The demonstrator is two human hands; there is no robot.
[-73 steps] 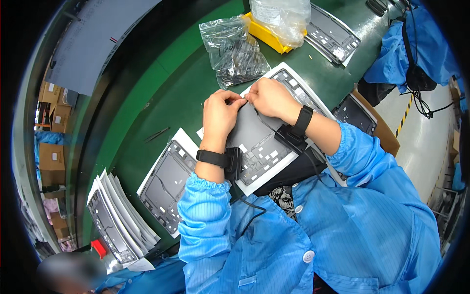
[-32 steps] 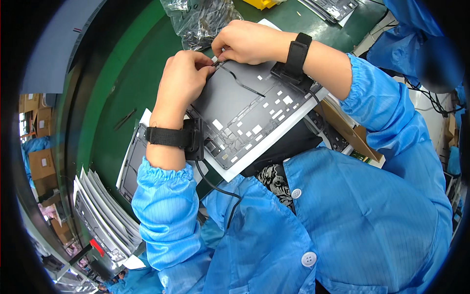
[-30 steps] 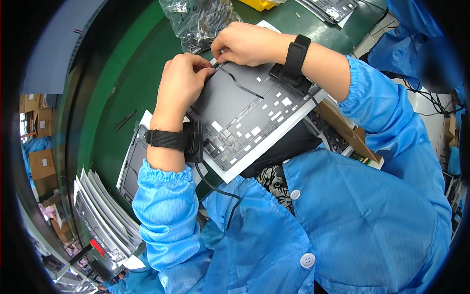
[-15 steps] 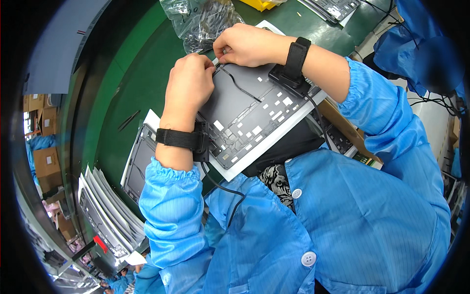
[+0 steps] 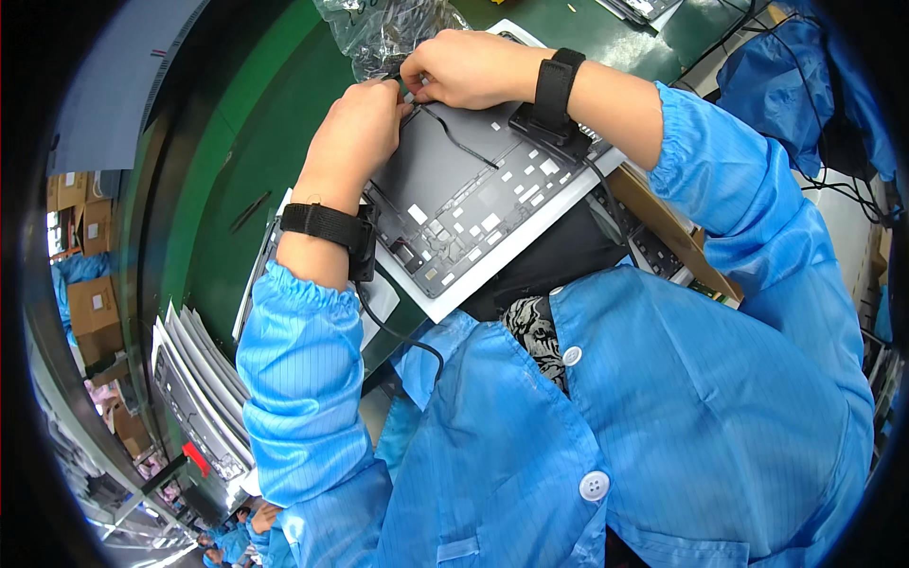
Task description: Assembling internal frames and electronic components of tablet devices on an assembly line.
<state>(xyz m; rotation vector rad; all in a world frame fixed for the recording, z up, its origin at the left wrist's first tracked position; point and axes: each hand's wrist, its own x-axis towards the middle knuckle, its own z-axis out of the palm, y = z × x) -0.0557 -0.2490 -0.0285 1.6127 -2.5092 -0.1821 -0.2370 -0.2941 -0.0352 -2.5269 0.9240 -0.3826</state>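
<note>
A dark grey flat panel [image 5: 473, 204] with small white patches lies on a white sheet in front of me, on the green table [image 5: 227, 218]. A thin black cable [image 5: 461, 142] runs across its upper part. My left hand [image 5: 355, 133] rests on the panel's far left corner, its fingertips pinched at the cable's end. My right hand [image 5: 464, 66] meets it from the right, pinching the same small cable end. Both wrists wear black straps. What is between the fingertips is too small to make out.
A crumpled clear plastic bag [image 5: 388, 28] lies just beyond my hands. A stack of similar panels [image 5: 199, 398] stands at the lower left, another panel [image 5: 270, 256] under my left forearm. Cardboard boxes [image 5: 90, 303] sit far left. A blue garment [image 5: 805, 85] hangs at right.
My hands have stayed together at the panel's far corner. The view has shifted slightly, so the panel and hands sit a little higher in the picture.
</note>
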